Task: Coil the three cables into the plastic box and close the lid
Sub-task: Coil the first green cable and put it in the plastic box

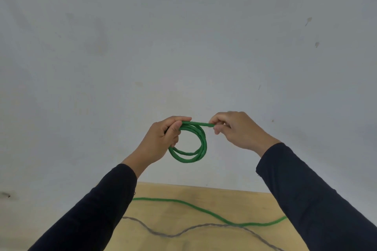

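Note:
A green cable [201,144] is wound into a small coil of a few loops, held up in the air in front of a pale wall. My left hand [163,138] grips the coil's left side, fingers closed around the loops. My right hand [234,128] pinches the cable's end at the coil's top right. A second green cable [204,209] lies loose across the wooden table [204,191] below. A grey cable [183,232] snakes across the table nearer to me. No plastic box is in view.
A pale grey wall [183,47] with a few small marks fills most of the view. Both of my forearms, in dark sleeves, cover the table's left and right sides.

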`<action>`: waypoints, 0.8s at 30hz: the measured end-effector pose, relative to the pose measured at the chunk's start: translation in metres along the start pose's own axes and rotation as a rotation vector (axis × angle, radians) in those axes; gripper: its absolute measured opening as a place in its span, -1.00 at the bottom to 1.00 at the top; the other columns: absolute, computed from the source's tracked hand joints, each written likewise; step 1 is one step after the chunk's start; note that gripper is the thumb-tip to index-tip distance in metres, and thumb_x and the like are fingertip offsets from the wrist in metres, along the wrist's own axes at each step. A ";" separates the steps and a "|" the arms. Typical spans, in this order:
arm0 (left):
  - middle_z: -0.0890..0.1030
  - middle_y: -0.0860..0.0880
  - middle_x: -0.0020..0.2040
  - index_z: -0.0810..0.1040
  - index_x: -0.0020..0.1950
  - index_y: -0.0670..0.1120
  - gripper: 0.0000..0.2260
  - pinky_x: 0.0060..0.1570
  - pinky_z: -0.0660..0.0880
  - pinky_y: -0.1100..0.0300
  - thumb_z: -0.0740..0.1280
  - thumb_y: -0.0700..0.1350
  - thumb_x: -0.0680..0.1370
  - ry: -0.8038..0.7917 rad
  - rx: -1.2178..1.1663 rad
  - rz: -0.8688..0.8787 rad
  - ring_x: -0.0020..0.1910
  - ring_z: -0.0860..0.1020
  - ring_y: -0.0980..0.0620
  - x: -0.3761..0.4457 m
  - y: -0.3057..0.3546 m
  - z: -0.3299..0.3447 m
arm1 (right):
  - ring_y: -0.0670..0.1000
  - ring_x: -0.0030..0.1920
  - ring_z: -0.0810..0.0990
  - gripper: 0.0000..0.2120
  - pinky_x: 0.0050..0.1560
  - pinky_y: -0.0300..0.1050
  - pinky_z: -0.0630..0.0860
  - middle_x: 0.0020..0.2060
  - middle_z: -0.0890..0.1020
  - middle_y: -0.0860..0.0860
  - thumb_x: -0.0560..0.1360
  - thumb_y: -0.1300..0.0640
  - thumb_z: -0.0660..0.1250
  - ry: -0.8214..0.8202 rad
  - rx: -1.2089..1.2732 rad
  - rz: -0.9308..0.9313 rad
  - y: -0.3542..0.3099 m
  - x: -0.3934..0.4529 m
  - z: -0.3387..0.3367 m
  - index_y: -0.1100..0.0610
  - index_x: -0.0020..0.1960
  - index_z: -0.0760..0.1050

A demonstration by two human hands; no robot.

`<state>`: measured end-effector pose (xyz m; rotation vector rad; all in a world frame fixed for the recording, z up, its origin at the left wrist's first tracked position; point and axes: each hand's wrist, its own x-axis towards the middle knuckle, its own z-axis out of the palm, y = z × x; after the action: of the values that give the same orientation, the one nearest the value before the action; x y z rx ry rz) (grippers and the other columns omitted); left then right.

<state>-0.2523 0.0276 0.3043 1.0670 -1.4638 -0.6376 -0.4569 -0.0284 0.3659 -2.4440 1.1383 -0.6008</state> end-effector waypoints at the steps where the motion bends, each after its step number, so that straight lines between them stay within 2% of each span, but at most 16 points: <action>1: 0.30 0.12 -0.46 0.59 0.07 0.08 -0.72 -0.42 0.31 0.24 0.12 -0.18 0.62 -0.018 -0.017 -0.008 -0.45 0.27 0.06 -0.001 0.000 0.003 | -0.05 -0.30 0.47 -0.84 -0.37 -0.42 0.35 -0.23 0.58 -0.06 0.51 0.25 0.21 0.057 0.016 -0.003 0.001 0.001 -0.001 0.07 -0.07 0.54; 4: 0.28 0.07 -0.45 0.59 0.09 0.05 -0.73 -0.42 0.31 0.27 0.12 -0.19 0.62 -0.008 -0.093 -0.040 -0.45 0.27 0.07 -0.004 0.001 0.012 | -0.08 -0.38 0.48 -0.87 -0.36 -0.36 0.40 -0.25 0.55 -0.07 0.51 0.27 0.23 0.249 0.138 0.012 0.001 0.004 0.008 0.11 -0.09 0.53; 6: 0.27 0.06 -0.44 0.59 0.13 0.01 -0.74 -0.42 0.32 0.27 0.12 -0.18 0.62 0.007 -0.142 -0.061 -0.45 0.26 0.08 -0.003 0.002 0.018 | -0.01 -0.33 0.57 -0.87 -0.25 -0.25 0.48 -0.25 0.56 -0.06 0.50 0.27 0.24 0.368 0.268 0.063 0.004 0.008 0.020 0.10 -0.11 0.52; 8: 0.28 0.10 -0.45 0.58 0.15 0.00 -0.75 -0.40 0.34 0.28 0.13 -0.17 0.62 0.024 -0.162 -0.066 -0.46 0.28 0.09 -0.001 0.003 0.022 | -0.02 -0.31 0.58 -0.88 -0.26 -0.22 0.49 -0.23 0.59 -0.02 0.51 0.26 0.23 0.433 0.421 0.135 0.005 0.011 0.032 0.09 -0.11 0.51; 10: 0.31 0.13 -0.47 0.58 0.13 0.01 -0.75 -0.40 0.35 0.27 0.13 -0.18 0.63 0.064 -0.160 -0.061 -0.46 0.29 0.10 0.003 0.003 0.024 | -0.04 -0.32 0.54 -0.89 -0.31 -0.26 0.47 -0.26 0.59 -0.01 0.52 0.26 0.23 0.431 0.636 0.232 0.003 0.015 0.041 0.11 -0.10 0.50; 12: 0.33 0.13 -0.47 0.59 0.10 0.03 -0.75 -0.39 0.34 0.24 0.14 -0.18 0.63 0.148 -0.144 -0.058 -0.47 0.30 0.11 0.008 0.002 0.025 | -0.04 -0.32 0.53 -0.91 -0.31 -0.28 0.50 -0.30 0.58 0.02 0.52 0.26 0.25 0.345 0.925 0.342 -0.002 0.017 0.045 0.16 -0.11 0.51; 13: 0.34 0.11 -0.47 0.59 0.09 0.03 -0.75 -0.38 0.34 0.22 0.14 -0.18 0.63 0.199 -0.130 -0.056 -0.47 0.31 0.12 0.011 0.000 0.025 | -0.03 -0.32 0.54 -0.91 -0.25 -0.24 0.54 -0.31 0.58 0.05 0.52 0.28 0.25 0.275 1.059 0.379 -0.005 0.017 0.046 0.19 -0.12 0.51; 15: 0.38 0.06 -0.44 0.59 0.07 0.06 -0.76 -0.37 0.36 0.17 0.15 -0.15 0.62 0.301 -0.082 -0.048 -0.47 0.33 0.12 0.016 -0.003 0.023 | 0.03 -0.28 0.57 -0.87 0.01 0.01 0.55 -0.30 0.63 0.10 0.51 0.32 0.22 0.167 1.196 0.384 -0.006 0.018 0.049 0.24 -0.12 0.54; 17: 0.42 0.02 -0.41 0.59 0.05 0.11 -0.75 -0.35 0.40 0.14 0.14 -0.12 0.62 0.386 -0.022 -0.049 -0.46 0.37 0.10 0.020 -0.004 0.023 | 0.08 -0.23 0.58 -0.83 0.18 0.20 0.46 -0.33 0.67 0.08 0.51 0.32 0.20 0.163 1.188 0.341 -0.007 0.020 0.055 0.25 -0.12 0.57; 19: 0.43 0.02 -0.39 0.58 0.04 0.11 -0.75 -0.32 0.42 0.11 0.13 -0.12 0.62 0.454 -0.015 -0.058 -0.44 0.38 0.08 0.025 -0.003 0.023 | 0.12 -0.17 0.56 -0.79 0.14 0.22 0.44 -0.30 0.68 0.06 0.54 0.21 0.18 0.231 1.146 0.262 -0.011 0.020 0.060 0.22 -0.07 0.59; 21: 0.43 0.02 -0.37 0.58 0.05 0.09 -0.76 -0.32 0.41 0.11 0.13 -0.11 0.62 0.482 -0.042 -0.080 -0.45 0.38 0.09 0.027 -0.003 0.022 | 0.09 -0.15 0.56 -0.75 0.01 0.03 0.46 -0.25 0.67 0.03 0.58 0.07 0.15 0.312 1.028 0.163 -0.014 0.020 0.065 0.08 0.16 0.52; 22: 0.43 0.02 -0.37 0.58 0.06 0.08 -0.76 -0.32 0.42 0.12 0.13 -0.11 0.62 0.478 -0.050 -0.089 -0.45 0.38 0.10 0.027 -0.004 0.021 | 0.05 -0.15 0.57 -0.71 -0.03 -0.08 0.47 -0.25 0.66 0.00 0.58 0.02 0.15 0.343 0.925 0.124 -0.014 0.019 0.067 -0.03 0.29 0.42; 24: 0.45 0.03 -0.36 0.58 0.08 0.07 -0.76 -0.33 0.43 0.17 0.12 -0.11 0.63 0.450 -0.052 -0.099 -0.46 0.39 0.12 0.023 -0.009 0.020 | 0.01 -0.14 0.62 -0.65 -0.02 -0.14 0.53 -0.20 0.68 -0.01 0.58 0.02 0.14 0.399 0.748 0.061 -0.014 0.017 0.072 -0.09 0.36 0.32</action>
<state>-0.2682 -0.0001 0.3035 1.1590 -1.0054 -0.4625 -0.4009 -0.0219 0.3159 -1.6835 0.8874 -1.2659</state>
